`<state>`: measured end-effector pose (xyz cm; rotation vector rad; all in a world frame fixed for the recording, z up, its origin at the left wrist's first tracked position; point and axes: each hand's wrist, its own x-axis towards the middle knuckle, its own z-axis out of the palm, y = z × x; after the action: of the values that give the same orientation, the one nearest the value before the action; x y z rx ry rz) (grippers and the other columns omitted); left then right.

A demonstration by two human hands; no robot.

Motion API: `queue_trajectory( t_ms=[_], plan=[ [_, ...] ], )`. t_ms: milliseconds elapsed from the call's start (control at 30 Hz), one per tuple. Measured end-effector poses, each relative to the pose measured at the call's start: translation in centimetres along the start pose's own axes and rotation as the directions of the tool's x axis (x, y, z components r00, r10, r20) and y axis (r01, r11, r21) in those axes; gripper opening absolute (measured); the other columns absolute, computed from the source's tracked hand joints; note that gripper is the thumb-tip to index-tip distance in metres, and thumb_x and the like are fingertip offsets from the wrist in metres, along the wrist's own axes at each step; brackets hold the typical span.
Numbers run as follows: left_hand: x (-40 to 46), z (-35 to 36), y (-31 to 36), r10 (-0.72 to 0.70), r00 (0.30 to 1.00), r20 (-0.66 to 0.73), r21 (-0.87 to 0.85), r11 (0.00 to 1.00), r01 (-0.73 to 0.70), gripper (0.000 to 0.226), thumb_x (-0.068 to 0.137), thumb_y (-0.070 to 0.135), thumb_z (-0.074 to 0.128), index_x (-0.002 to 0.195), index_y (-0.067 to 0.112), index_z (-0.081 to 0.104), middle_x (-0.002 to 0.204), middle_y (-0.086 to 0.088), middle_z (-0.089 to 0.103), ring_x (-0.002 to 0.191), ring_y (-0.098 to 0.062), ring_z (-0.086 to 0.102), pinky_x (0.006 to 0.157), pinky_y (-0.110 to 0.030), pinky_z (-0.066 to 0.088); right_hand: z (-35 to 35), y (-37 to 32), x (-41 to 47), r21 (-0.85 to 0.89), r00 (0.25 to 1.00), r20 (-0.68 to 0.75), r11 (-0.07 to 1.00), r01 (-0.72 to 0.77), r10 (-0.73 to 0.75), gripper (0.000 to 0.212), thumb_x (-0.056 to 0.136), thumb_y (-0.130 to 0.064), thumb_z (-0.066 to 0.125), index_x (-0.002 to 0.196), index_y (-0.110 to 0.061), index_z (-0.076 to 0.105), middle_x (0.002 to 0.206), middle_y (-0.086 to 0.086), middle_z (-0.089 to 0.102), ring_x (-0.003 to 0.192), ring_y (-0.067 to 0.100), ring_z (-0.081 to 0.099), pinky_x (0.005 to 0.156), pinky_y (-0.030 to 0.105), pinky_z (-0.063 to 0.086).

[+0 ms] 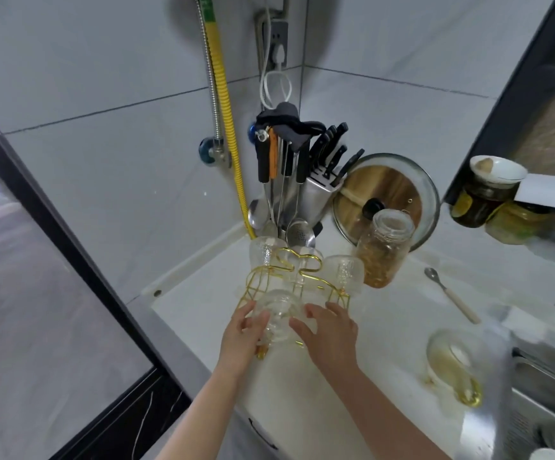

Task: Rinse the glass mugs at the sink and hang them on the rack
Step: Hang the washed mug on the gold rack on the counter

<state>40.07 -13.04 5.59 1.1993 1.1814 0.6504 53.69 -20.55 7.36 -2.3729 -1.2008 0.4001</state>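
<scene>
Two hands meet at the near side of the gold wire rack (297, 277), on the white counter (203, 313) left of the steel sink (541, 410). Between them is one clear textured glass mug (281, 315), mouth down at the rack's front. The left hand (241, 336) curls its fingers round the mug's left wall; the right hand (331, 333) lies against the right wall with fingers nearly straight, more steadying than gripping.

I judge the mug rigid, fragile and, if wet from rinsing, slippery; its ribbed surface should give some friction. Holding the body with both hands looks safest. The thin rack seems light and may tip or slide if pushed.

Farther back, two more mugs (344, 270) hang on the rack. Behind stand a glass jar (384, 249), a pot lid (389, 197) and a knife block (319, 190).
</scene>
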Motion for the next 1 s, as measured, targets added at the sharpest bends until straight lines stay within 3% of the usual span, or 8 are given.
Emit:
queue_trajectory(
  t_ms=[100,200,367,533,733,833,900,1000],
  plan=[
    [0.9,0.4,-0.2,-0.013,1.0,0.009,0.06,0.998,0.012,0.037,0.09,0.037,0.06,0.126,0.037,0.05,0.107,-0.004,0.062,0.098,-0.023,0.064,0.088,-0.038,0.054,0.8,0.3,0.7,-0.112,1.0,0.0,0.994,0.001,-0.001,0.047,0.093,-0.056,0.043,0.131,-0.032,0.053,0.136,-0.01,0.051,0.141,0.015,0.022,0.112,0.036,0.017],
    [1.5,0.8,-0.4,-0.037,0.999,0.002,0.082,0.996,0.037,0.033,0.09,0.038,0.06,0.12,0.043,0.047,0.107,-0.005,0.062,0.097,-0.022,0.064,0.085,-0.033,0.053,1.3,0.4,1.1,-0.112,1.0,-0.009,0.994,-0.013,0.012,0.044,0.094,-0.054,0.044,0.129,-0.031,0.058,0.136,-0.006,0.051,0.14,0.018,0.024,0.113,0.038,0.018],
    [2.2,1.3,-1.0,-0.077,0.997,0.011,0.147,0.986,0.074,0.045,0.086,0.046,0.061,0.126,0.036,0.043,0.123,-0.009,0.058,0.109,-0.024,0.06,0.095,-0.041,0.05,2.2,0.4,1.2,-0.134,0.999,-0.049,0.991,-0.003,-0.003,0.04,0.094,-0.05,0.046,0.123,-0.029,0.063,0.133,-0.004,0.053,0.141,0.022,0.024,0.113,0.039,0.016],
    [3.0,1.9,-0.8,-0.096,0.995,0.01,0.206,0.974,0.091,0.046,0.091,0.042,0.056,0.132,0.029,0.04,0.129,-0.01,0.053,0.104,-0.022,0.058,0.079,-0.028,0.044,2.3,0.7,1.7,-0.156,0.999,-0.028,0.988,-0.023,0.018,0.041,0.094,-0.052,0.044,0.124,-0.031,0.061,0.136,-0.005,0.05,0.144,0.021,0.018,0.114,0.036,0.012],
    [3.3,2.0,-0.6,0.001,0.999,-0.045,0.336,0.942,0.014,0.05,0.09,0.038,0.059,0.135,0.021,0.046,0.137,-0.006,0.051,0.125,-0.024,0.05,0.103,-0.037,0.042,2.3,0.8,2.1,-0.166,1.0,0.026,0.986,-0.004,0.008,0.041,0.095,-0.049,0.044,0.128,-0.029,0.058,0.142,-0.005,0.045,0.145,0.02,0.017,0.118,0.038,0.01],
    [2.5,2.6,0.6,0.175,0.977,-0.118,0.383,0.916,-0.118,0.043,0.09,0.027,0.061,0.13,0.017,0.053,0.133,-0.004,0.053,0.124,-0.021,0.048,0.103,-0.031,0.038,1.7,1.3,1.9,-0.038,0.997,-0.066,0.998,0.042,-0.045,0.033,0.092,-0.036,0.056,0.119,-0.019,0.066,0.132,0.001,0.056,0.137,0.027,0.037,0.114,0.043,0.026],
    [1.5,3.4,1.8,0.282,0.954,-0.098,0.359,0.904,-0.23,0.037,0.09,0.021,0.059,0.127,0.018,0.056,0.126,0.0,0.056,0.117,-0.014,0.05,0.098,-0.024,0.038,0.7,1.8,1.7,0.073,0.994,-0.097,0.995,0.062,-0.055,0.029,0.089,-0.025,0.063,0.114,-0.012,0.068,0.126,0.006,0.059,0.126,0.027,0.05,0.107,0.034,0.034],
    [-0.2,5.2,3.0,0.354,0.935,-0.021,0.274,0.901,-0.335,0.031,0.09,0.017,0.06,0.12,0.02,0.059,0.109,0.007,0.063,0.097,-0.007,0.059,0.089,-0.026,0.048,-1.5,2.7,1.1,0.195,0.996,-0.075,0.979,0.059,-0.045,0.029,0.089,-0.013,0.063,0.118,-0.007,0.065,0.125,0.008,0.058,0.119,0.02,0.054,0.096,0.011,0.029]
  ],
)
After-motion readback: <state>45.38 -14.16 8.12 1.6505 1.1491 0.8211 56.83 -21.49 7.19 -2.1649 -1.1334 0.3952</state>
